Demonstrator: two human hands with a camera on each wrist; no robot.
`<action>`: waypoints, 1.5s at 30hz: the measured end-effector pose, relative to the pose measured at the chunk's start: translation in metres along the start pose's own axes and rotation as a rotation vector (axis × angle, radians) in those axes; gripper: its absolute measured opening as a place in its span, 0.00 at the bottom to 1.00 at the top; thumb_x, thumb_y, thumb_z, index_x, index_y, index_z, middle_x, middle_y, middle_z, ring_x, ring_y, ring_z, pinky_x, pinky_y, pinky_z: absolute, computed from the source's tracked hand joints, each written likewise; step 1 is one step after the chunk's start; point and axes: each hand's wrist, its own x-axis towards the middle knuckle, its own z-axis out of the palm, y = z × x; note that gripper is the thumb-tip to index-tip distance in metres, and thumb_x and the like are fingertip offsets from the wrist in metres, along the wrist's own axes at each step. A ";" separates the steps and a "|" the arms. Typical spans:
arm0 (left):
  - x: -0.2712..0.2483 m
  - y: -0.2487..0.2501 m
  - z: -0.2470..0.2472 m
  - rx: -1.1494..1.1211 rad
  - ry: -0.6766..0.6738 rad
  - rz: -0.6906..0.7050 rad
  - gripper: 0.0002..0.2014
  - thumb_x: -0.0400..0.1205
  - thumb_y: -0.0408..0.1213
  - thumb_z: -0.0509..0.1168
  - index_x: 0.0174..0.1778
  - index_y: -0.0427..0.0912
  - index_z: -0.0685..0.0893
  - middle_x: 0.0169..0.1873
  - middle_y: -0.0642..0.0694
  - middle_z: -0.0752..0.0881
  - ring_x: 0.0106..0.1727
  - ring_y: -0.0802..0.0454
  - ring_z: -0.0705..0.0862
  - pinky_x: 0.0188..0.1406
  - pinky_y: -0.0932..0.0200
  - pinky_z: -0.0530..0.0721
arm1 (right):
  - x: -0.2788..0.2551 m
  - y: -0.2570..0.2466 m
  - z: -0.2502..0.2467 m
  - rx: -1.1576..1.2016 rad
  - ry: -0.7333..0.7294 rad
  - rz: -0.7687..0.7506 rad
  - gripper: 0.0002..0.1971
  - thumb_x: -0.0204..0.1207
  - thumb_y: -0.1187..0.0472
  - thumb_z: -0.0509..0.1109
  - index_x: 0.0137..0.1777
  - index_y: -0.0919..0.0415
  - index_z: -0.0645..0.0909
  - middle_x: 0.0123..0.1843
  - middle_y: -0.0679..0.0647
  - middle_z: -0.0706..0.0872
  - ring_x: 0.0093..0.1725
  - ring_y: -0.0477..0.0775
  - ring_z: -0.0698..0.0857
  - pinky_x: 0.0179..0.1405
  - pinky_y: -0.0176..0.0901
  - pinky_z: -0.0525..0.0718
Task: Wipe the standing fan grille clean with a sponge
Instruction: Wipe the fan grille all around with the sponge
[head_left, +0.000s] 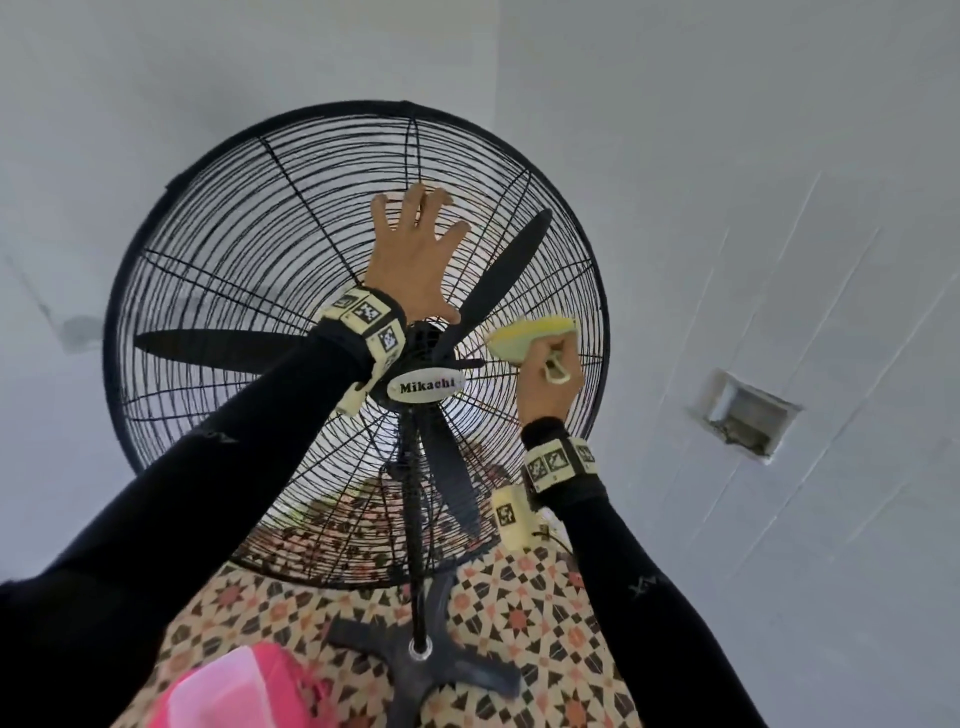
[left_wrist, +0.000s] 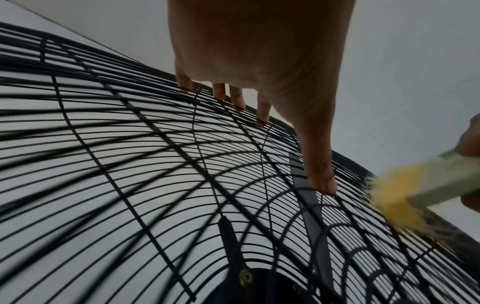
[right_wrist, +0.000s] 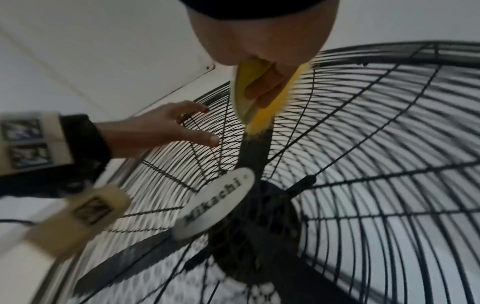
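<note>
The grille (head_left: 218, 291) is the black wire front of a standing fan, tilted back toward a pale wall (head_left: 727, 156). An oval "Mikachi" badge (head_left: 426, 385) sits at its hub, with dark blades (head_left: 498, 275) behind the wires. The sponge (head_left: 530, 332), yellow with a pale holder, lies against the wires just right of the hub. The right hand (head_left: 550, 379) has its fingers curled round the holder. The left hand (head_left: 415, 260) is spread flat on the upper grille, fingers straight, fingertips (left_wrist: 324, 183) touching the wires, holding nothing. Below, the fan's cross base (head_left: 431, 670) stands on a patterned tile floor (head_left: 545, 597). A pink object (head_left: 234, 686) shows at the bottom edge.
</note>
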 end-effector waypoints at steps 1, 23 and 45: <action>0.000 0.001 0.000 -0.011 0.000 -0.004 0.61 0.58 0.74 0.80 0.85 0.53 0.66 0.86 0.40 0.59 0.88 0.31 0.54 0.82 0.18 0.54 | -0.005 -0.003 0.002 -0.012 -0.089 -0.056 0.04 0.86 0.67 0.62 0.51 0.65 0.78 0.38 0.44 0.83 0.33 0.38 0.84 0.29 0.40 0.86; -0.003 -0.007 0.006 -0.063 0.128 0.046 0.43 0.71 0.66 0.77 0.81 0.55 0.74 0.83 0.43 0.66 0.83 0.30 0.63 0.77 0.22 0.63 | 0.016 -0.028 -0.010 -0.018 -0.257 -0.186 0.03 0.85 0.68 0.65 0.51 0.68 0.78 0.40 0.46 0.84 0.33 0.36 0.84 0.27 0.34 0.83; 0.005 0.000 0.002 -0.179 0.079 -0.062 0.40 0.66 0.54 0.84 0.76 0.56 0.81 0.80 0.46 0.70 0.83 0.33 0.62 0.79 0.27 0.60 | 0.017 -0.055 -0.004 -0.279 -0.638 -0.349 0.08 0.76 0.61 0.75 0.41 0.59 0.77 0.32 0.49 0.85 0.26 0.40 0.79 0.26 0.30 0.77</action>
